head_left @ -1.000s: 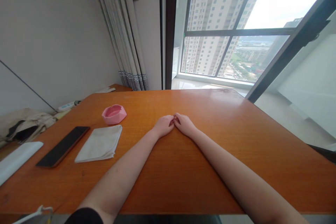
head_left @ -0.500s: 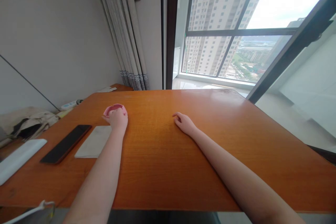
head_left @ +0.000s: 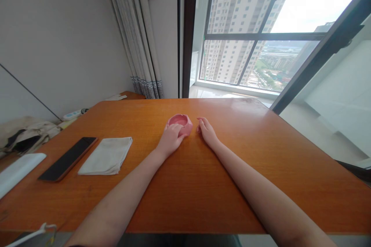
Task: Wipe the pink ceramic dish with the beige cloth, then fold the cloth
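Note:
A pink ashtray with a faceted wall and a notched rim is at mid-table. My left hand grips its near left side, fingers over the rim and thumb along the outer wall. Just right of the ashtray, apart from it, is my right hand. It holds nothing; the index finger points forward and the other fingers are loosely curled. To the left of my left forearm lies a folded whitish cloth.
A dark phone lies left of the cloth, and a long white object beyond it. A power strip and a crumpled beige fabric bag are at the far left. The wooden table ends before a large window.
My left hand has carried the ashtray rightward from behind the cloth to mid-table, uncovering the cloth. My right hand has shifted slightly right and forward.

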`<state>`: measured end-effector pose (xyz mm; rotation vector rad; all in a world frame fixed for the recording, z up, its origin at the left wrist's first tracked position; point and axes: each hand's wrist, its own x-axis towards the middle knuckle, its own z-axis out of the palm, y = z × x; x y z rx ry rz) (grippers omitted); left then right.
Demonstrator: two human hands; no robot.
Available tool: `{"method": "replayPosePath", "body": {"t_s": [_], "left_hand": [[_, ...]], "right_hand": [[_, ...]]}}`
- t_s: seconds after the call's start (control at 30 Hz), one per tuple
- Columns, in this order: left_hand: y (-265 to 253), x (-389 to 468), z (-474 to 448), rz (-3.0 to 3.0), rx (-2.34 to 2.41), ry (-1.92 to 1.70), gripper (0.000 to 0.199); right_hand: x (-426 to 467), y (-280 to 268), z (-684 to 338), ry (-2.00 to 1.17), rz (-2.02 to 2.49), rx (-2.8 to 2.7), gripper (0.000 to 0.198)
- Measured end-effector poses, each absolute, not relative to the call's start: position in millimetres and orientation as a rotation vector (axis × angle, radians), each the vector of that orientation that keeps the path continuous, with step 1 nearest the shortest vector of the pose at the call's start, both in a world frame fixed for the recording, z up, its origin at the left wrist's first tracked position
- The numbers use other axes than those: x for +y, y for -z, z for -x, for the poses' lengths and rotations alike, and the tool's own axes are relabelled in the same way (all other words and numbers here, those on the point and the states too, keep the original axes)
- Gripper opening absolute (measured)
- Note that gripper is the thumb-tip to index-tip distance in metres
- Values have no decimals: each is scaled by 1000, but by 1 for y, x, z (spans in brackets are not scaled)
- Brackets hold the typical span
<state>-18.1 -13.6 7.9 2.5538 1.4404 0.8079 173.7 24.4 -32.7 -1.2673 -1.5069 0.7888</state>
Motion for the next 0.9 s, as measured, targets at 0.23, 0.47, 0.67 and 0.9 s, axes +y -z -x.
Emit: {"method": "replayPosePath", "body": {"t_s": [0.23,0.47,0.67,0.9], "left_hand": [[-4,-24,10,-2683,1268,-641,19],[-4,-23,9,-2664,1188,-693,34],[-28,-26,78,-2493,1426,-914,44],[5,-44,257,-1906,2703,-268,43]], "right_hand": [[25,34,-175,-774,1282,-1493,36],[27,36,-175,-778,1282,-1528,37],[28,38,-175,-803,1262,-1520,39],[24,36,-170,-723,1331,-1545,39]]}}
